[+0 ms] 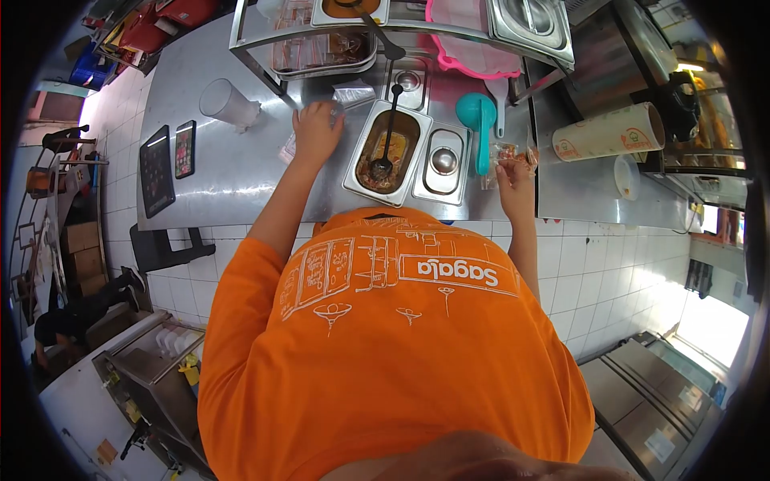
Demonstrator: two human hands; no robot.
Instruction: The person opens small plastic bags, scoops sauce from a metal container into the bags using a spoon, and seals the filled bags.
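My left hand (318, 132) rests on the steel table over a thin clear plastic bag (288, 149), its thumb held apart from the fingers. Another clear bag (354, 94) lies just beyond it. My right hand (514, 183) pinches the edge of a small clear plastic packet (508, 152) with reddish-orange bits inside. Between my hands stands a steel food pan (354, 172) of oily brown sauce, a black ladle (392, 128) leaning in it. Beside that is a lidded steel pan (443, 163). A turquoise scoop (483, 132) lies close to my right hand.
A steel rack (277, 56) with trays and a pink container (473, 60) stands at the back. Left are a translucent cup stack (227, 104), phone (184, 149) and tablet (156, 171). On the right lies a long printed cylinder (601, 135). Another person (72, 321) is at far left.
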